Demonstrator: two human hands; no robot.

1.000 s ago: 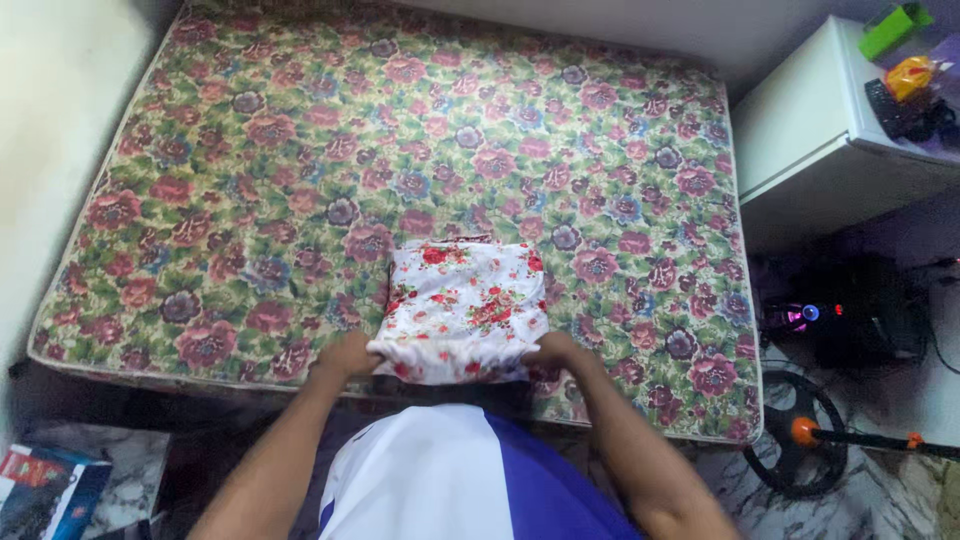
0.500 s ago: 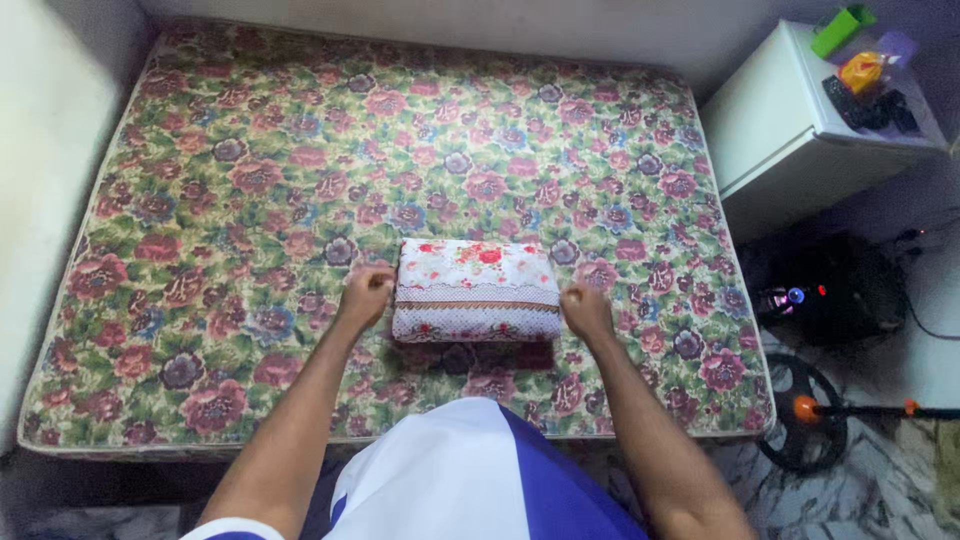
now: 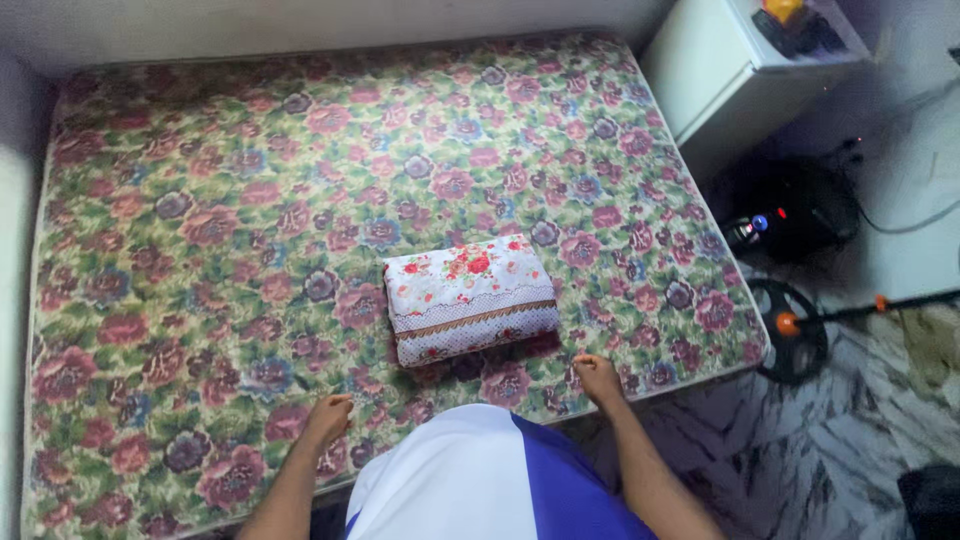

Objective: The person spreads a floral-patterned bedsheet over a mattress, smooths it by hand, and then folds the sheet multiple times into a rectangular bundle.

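A folded white cloth with red flowers and a brown patterned border (image 3: pixel 470 297) lies on a floral mattress (image 3: pixel 250 200), near its front edge. My left hand (image 3: pixel 326 419) rests on the mattress to the front left of the cloth, fingers curled, holding nothing. My right hand (image 3: pixel 598 378) rests near the mattress's front edge, to the right of the cloth, also with nothing in it. Neither hand touches the cloth. My white and blue shirt fills the bottom middle of the view.
A white cabinet (image 3: pixel 710 70) stands at the mattress's far right corner with small items on top. A black speaker with lights (image 3: pixel 790 215) sits on the marble floor beside it. A black round stand with an orange knob (image 3: pixel 790 330) lies at right.
Both hands have let go of the folded cloth and drawn back toward the mattress's front edge. The view has swung to the left and tilted.
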